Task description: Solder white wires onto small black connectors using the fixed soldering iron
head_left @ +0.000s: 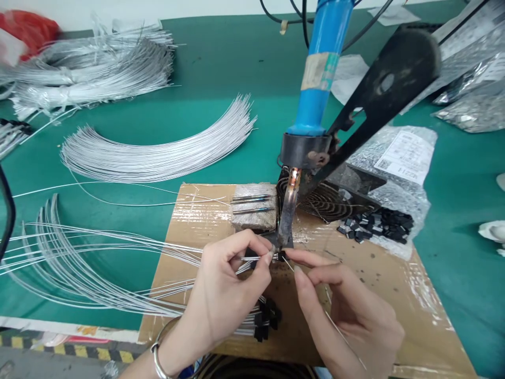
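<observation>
- The left hand pinched thin silver wires against a tiny black part.
- The right hand gripped a fine, shiny solder strand.

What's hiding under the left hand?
A bunch of thin silver wires with little black parts on their ends sticks out from under the left hand, lying on the cardboard. The hand covers the middle of those wires.

Left hand pinches grey wires with a small black part under the soldering iron tip. Right hand pinches a thin wire, probably solder, above cardboard.
</observation>
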A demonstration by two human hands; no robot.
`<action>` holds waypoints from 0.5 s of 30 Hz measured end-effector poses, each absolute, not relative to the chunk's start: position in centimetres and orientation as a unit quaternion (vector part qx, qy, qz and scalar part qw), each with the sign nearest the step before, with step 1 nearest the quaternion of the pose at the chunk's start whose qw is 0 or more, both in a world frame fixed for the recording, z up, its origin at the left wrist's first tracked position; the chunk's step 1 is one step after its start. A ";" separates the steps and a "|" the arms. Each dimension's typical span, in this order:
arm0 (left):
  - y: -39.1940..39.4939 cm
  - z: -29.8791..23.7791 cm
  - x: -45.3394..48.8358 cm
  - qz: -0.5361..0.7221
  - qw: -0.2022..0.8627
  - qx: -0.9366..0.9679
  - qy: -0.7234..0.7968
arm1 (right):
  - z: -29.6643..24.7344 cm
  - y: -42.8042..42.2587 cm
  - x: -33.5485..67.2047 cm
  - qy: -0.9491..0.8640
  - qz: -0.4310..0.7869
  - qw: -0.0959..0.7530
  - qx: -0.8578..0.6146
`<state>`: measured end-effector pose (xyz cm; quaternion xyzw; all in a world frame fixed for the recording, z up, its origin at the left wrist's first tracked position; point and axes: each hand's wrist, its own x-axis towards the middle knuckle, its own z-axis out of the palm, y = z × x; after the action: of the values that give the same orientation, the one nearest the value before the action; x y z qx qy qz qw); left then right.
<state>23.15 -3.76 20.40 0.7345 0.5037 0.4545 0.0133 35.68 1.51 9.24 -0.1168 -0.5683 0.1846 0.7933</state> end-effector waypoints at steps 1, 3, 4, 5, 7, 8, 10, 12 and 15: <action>-3.8 20.3 23.0 0.451 0.013 0.735 0.507 | 9.2 1.5 35.8 -0.565 0.191 0.794 -0.121; -4.1 20.1 22.7 0.441 0.004 0.736 0.514 | 8.9 1.6 36.3 -0.541 0.203 0.801 -0.156; -4.2 19.9 22.4 0.433 -0.007 0.736 0.520 | 8.8 1.7 36.6 -0.530 0.202 0.803 -0.183; -4.4 19.7 22.1 0.424 -0.024 0.737 0.526 | 8.5 1.9 37.0 -0.520 0.195 0.804 -0.211; -4.7 19.4 21.4 0.404 -0.066 0.734 0.542 | 7.6 2.5 37.8 -0.521 0.169 0.800 -0.247; -4.8 19.2 21.0 0.394 -0.085 0.735 0.546 | 6.9 2.9 38.2 -0.521 0.175 0.799 -0.244; -5.0 18.8 20.2 0.384 -0.119 0.747 0.530 | 5.1 4.0 39.0 -0.513 0.218 0.810 -0.181; -5.0 18.3 19.6 0.378 -0.151 0.764 0.501 | 3.3 4.9 39.7 -0.522 0.231 0.800 -0.184; -5.3 17.8 18.9 0.368 -0.174 0.770 0.491 | 1.4 5.8 40.4 -0.462 0.286 0.819 -0.183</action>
<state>18.92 -5.26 17.83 0.7702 0.4906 0.3684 -0.1744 40.38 5.81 1.35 -0.1835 -0.4619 0.2857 0.8194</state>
